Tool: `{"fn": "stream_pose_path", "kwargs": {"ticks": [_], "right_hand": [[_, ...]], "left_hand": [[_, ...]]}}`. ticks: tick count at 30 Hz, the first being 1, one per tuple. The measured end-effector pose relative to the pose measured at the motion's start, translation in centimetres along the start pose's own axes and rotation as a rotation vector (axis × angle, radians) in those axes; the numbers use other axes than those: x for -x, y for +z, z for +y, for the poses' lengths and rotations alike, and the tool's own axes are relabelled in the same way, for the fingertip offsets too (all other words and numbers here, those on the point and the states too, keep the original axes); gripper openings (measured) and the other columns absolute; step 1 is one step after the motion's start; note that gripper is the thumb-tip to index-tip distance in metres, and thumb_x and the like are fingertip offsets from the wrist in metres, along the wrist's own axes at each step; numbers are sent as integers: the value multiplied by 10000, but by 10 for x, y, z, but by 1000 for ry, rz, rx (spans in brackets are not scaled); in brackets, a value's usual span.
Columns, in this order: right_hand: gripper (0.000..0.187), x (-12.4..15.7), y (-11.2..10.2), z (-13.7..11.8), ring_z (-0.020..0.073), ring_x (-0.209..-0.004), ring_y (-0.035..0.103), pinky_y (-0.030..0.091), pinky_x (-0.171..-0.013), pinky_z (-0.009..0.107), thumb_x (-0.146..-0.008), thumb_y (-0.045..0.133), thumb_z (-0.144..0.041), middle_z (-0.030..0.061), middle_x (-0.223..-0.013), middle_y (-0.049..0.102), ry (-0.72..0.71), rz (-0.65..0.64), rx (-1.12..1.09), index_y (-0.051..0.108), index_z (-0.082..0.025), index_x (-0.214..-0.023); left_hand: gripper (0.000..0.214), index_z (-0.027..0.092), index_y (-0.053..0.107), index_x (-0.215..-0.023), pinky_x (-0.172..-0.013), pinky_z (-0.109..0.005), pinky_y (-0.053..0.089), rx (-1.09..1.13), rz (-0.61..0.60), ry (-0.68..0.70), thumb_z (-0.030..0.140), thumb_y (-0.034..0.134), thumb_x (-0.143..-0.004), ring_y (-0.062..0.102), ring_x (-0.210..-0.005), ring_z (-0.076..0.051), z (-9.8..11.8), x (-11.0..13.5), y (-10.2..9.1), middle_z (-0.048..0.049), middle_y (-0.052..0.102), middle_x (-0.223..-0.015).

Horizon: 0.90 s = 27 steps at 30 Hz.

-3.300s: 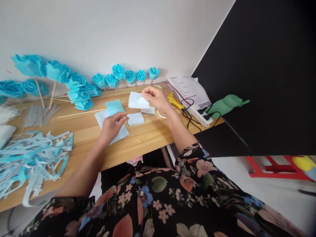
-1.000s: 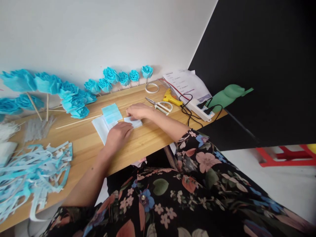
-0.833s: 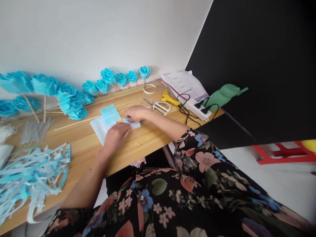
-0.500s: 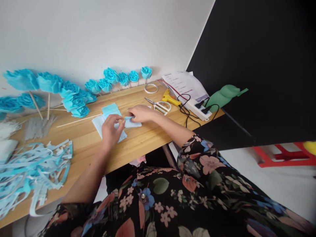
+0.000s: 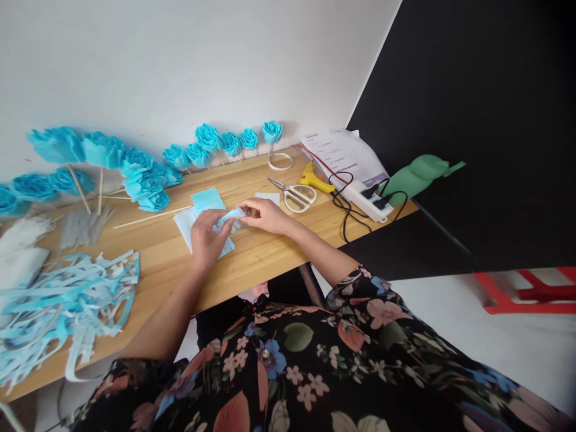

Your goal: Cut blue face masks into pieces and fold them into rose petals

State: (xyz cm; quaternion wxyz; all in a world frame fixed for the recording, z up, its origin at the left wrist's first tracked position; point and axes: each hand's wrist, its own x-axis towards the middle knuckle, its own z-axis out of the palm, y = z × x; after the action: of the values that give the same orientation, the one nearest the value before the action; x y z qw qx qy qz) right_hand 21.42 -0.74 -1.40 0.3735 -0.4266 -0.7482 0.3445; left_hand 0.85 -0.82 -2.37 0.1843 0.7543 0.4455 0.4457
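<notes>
My left hand and my right hand meet over the middle of the wooden table. Both pinch a small light-blue piece of mask fabric between their fingertips, just above the tabletop. Under my left hand lies a stack of pale blue fabric sheets. A small white fabric piece lies just beyond my right hand.
Blue fabric roses on sticks lean along the wall. White-handled scissors, a yellow glue gun, a tape ring, a power strip with cables and papers sit right. Cut blue strips pile left.
My right hand set the held fabric down on the table. Both hands then pressed on a small piece and have lifted it together between the fingertips.
</notes>
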Motion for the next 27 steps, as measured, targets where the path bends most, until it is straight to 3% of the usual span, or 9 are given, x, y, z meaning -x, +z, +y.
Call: {"fn": "stream_pose_path", "kwargs": {"ticks": [8, 11, 15, 21, 27], "right_hand": [[356, 4, 2, 3, 125, -761, 535, 399, -728, 247, -820, 690, -226, 13, -849, 646, 89, -8, 1, 703, -138, -1165], [379, 4, -1, 4, 123, -762, 532, 413, -735, 249, -824, 685, -204, 15, -865, 642, 73, 5, -19, 709, -156, -1199], [447, 4, -1, 5, 123, -758, 538, 433, -737, 256, -828, 686, -190, 21, -883, 633, 53, 27, -34, 689, -160, -1273], [581, 3, 6, 3, 117, -699, 522, 443, -721, 259, -837, 662, -152, 2, -828, 634, 81, -22, 5, 599, -166, -1414], [536, 4, 3, 3, 114, -703, 512, 421, -690, 243, -825, 696, -205, 4, -825, 633, 85, -6, -25, 637, -144, -1355]], "left_hand": [[368, 197, 709, -1124, -731, -288, 498, -3, -138, -170, 360, 720, -794, 589, -701, -150, 3, 0, -1, -55, 738, -1043], [383, 203, 704, -1127, -666, -264, 475, 25, -143, -198, 372, 726, -784, 521, -613, -115, 6, 0, -3, -39, 729, -1040], [417, 199, 699, -1139, -581, -243, 436, 41, -162, -224, 388, 726, -768, 464, -543, -101, 7, -1, -3, -6, 694, -880], [416, 186, 696, -1141, -636, -258, 476, 28, -195, -186, 372, 706, -769, 507, -573, -122, 11, -2, -3, -8, 691, -838], [301, 176, 722, -984, -639, -273, 467, -12, -147, -163, 395, 649, -790, 525, -587, -142, 5, -2, -1, -14, 686, -768]]}}
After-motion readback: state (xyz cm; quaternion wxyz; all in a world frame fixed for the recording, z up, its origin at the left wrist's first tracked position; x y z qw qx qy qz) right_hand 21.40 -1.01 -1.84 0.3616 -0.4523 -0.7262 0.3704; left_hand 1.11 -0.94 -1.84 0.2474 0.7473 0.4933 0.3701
